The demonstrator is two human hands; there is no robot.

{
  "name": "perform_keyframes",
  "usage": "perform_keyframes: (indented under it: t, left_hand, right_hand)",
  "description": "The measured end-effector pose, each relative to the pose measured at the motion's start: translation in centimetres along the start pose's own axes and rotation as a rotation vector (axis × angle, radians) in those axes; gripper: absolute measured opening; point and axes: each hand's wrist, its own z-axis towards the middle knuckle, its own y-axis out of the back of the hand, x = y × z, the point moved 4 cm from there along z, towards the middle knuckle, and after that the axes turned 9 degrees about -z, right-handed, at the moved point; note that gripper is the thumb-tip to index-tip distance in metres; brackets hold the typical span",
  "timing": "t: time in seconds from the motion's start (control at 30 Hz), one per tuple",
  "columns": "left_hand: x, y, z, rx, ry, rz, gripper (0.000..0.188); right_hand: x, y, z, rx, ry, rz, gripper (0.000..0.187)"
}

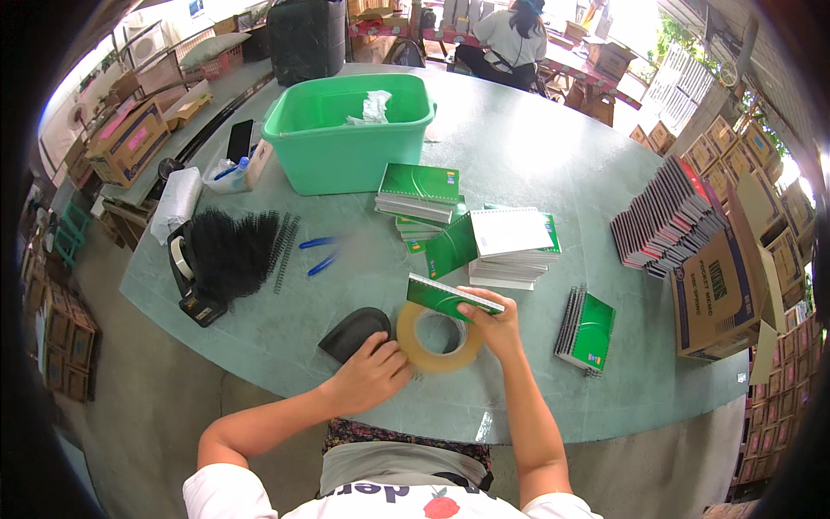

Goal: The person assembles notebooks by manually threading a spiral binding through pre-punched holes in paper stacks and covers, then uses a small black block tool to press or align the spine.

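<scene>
In my right hand [493, 322] is a small green-covered notebook [445, 296], gripped at its right end and held tilted above a large roll of yellowish tape [413, 348]. My left hand [372, 374] is closed, fingertips drawn together beside the tape roll and in front of a dark, rounded flat object [344, 336]. What these fingers hold, if anything, is too small to make out. Beyond the raised notebook lie stacks of green notebooks [419, 183], one of them open at a white page [510, 232]. More green spiral notebooks [593, 333] are piled to the right.
Blue-handled pliers [322, 264] lie left of the stacks, near a heap of black spiral wires [229, 251] and a tape dispenser [201, 307]. Behind stands a green tub [346, 160]. Dark notebooks [661, 221] and a carton [722, 290] occupy the right edge. Another person [510, 43] sits far back.
</scene>
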Motion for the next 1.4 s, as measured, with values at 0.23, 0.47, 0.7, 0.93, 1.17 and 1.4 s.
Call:
perform_keyframes:
  t: [0.23, 0.47, 0.7, 0.93, 1.17, 1.4]
  left_hand:
    - [6.8, 4.6, 3.4, -0.481, 0.451, -0.426, 0.018]
    - [6.5, 3.2, 3.4, -0.472, 0.582, -0.546, 0.018]
    - [7.4, 2.4, 3.5, -0.476, 0.633, -0.559, 0.016]
    - [10.0, 3.7, 2.7, -0.196, 0.387, -0.599, 0.024]
    - [9.9, 4.1, 4.0, -0.251, 0.537, -0.731, 0.010]
    - [5.6, 2.7, 1.4, -0.090, 0.405, -0.258, 0.029]
  right_hand:
    - [0.4, 0.1, 0.1, 0.058, 0.060, -0.022, 0.025]
    - [0.6, 0.3, -0.4, 0.044, 0.014, 0.038, 0.024]
    - [0.7, 0.2, -0.3, 0.064, 0.048, 0.002, 0.024]
    - [0.8, 0.4, -0.4, 0.067, 0.076, -0.042, 0.023]
    - [0.9, -0.3, 0.0, 0.099, 0.027, -0.015, 0.024]
    - [0.2, -0.5, -0.2, 0.046, 0.031, 0.052, 0.025]
